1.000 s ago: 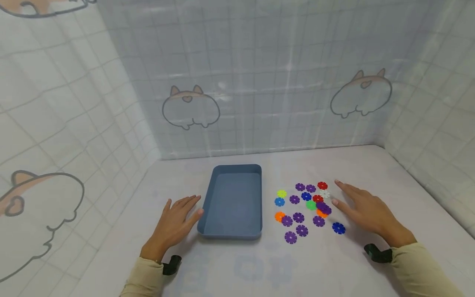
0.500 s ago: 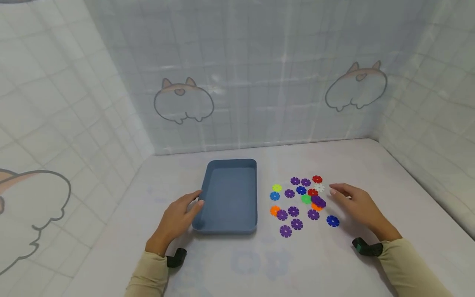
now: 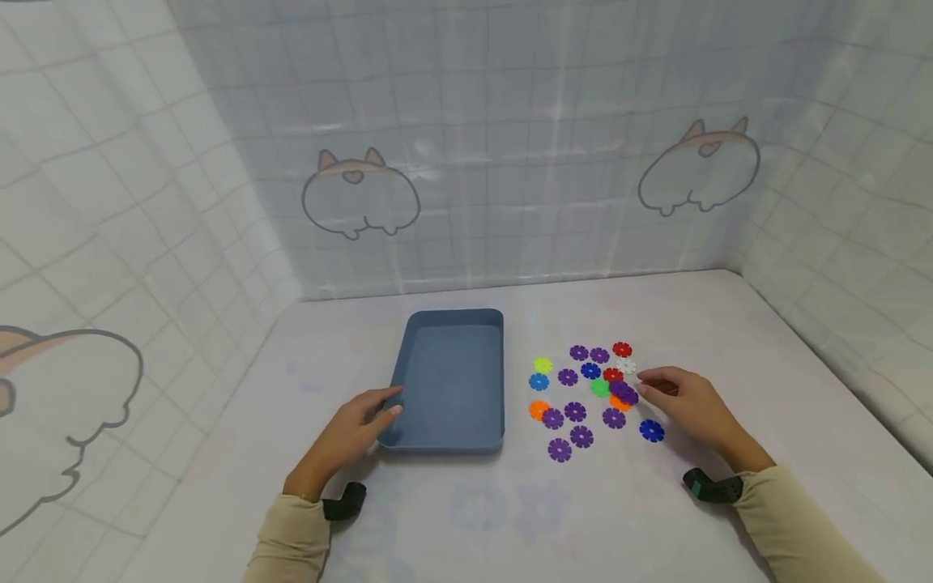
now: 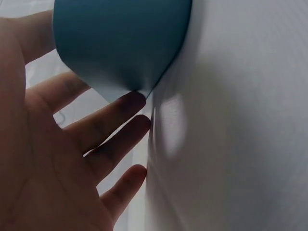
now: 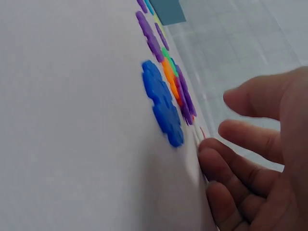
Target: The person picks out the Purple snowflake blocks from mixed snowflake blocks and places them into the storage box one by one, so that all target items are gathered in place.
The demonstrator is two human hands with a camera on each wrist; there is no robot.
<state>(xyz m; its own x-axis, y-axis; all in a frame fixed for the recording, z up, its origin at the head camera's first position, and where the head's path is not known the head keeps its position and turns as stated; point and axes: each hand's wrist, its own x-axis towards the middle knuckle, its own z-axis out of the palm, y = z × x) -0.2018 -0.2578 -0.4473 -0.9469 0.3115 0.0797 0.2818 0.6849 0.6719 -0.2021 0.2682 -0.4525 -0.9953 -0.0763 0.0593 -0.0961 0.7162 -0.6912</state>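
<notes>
Both hands have moved inward: the right hand (image 3: 692,405), loose and holding nothing, hovers beside the discs (image 3: 575,410); the left (image 3: 348,431) touches the tray (image 3: 452,385) at its right, can't tell if gripping. Looks barely started, every disc lying between the hands, none trayed.

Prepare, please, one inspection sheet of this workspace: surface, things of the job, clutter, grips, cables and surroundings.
Surface: pale tabletop with faint printed marks.
Job's things: blue-grey tray; to its right, notched discs in several colours, mostly purple, some overlapping.
Clutter: nothing seen.
Left grip: at the tray's left side, near the front corner; whether it pinches the rim cannot be told.
Right grip: beside the white disc, fingers loosely bent, nothing seen held.
Cables: nothing seen.
Surroundings: grid-patterned wall covering with cartoon animals; a black device at each wrist.
</notes>
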